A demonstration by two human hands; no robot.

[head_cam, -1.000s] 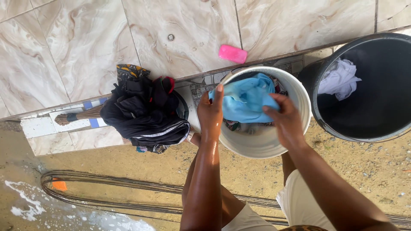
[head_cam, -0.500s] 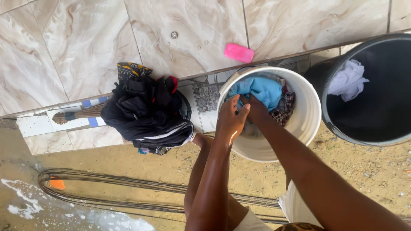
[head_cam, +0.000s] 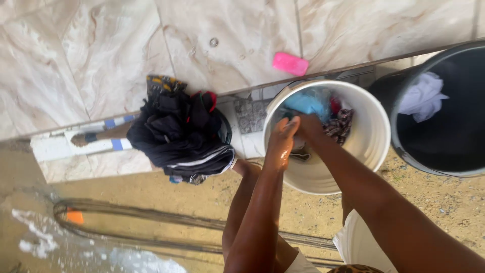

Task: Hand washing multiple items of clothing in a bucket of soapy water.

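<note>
Here both hands are down inside one white bucket point(head_cam: 371, 146) that stands on the sandy ground against the tiled ledge point(head_cam: 76, 146), its round mouth facing straight up at the camera. The left hand point(head_cam: 282, 141) is curled, fingers pressed toward the right hand point(head_cam: 309, 129), and the two meet over wet laundry; blur keeps me from telling exactly which piece each one grips. In the bucket lie one blue cloth point(head_cam: 305, 103) bunched against the far rim, with no clear long axis, and a dark plaid cloth point(head_cam: 341, 126) just beside it toward the right wall. A second, black bucket point(head_cam: 439, 146) stands just beside the white one at the right edge of the view, holding one white cloth point(head_cam: 422, 98). One pink soap bar point(head_cam: 290, 63) lies on the marbled tile floor point(head_cam: 101, 50) beyond the ledge, its long axis running left to right with a slight tilt. One heap of dark clothes point(head_cam: 179, 134) sits on the ledge, left of the white bucket.
</note>
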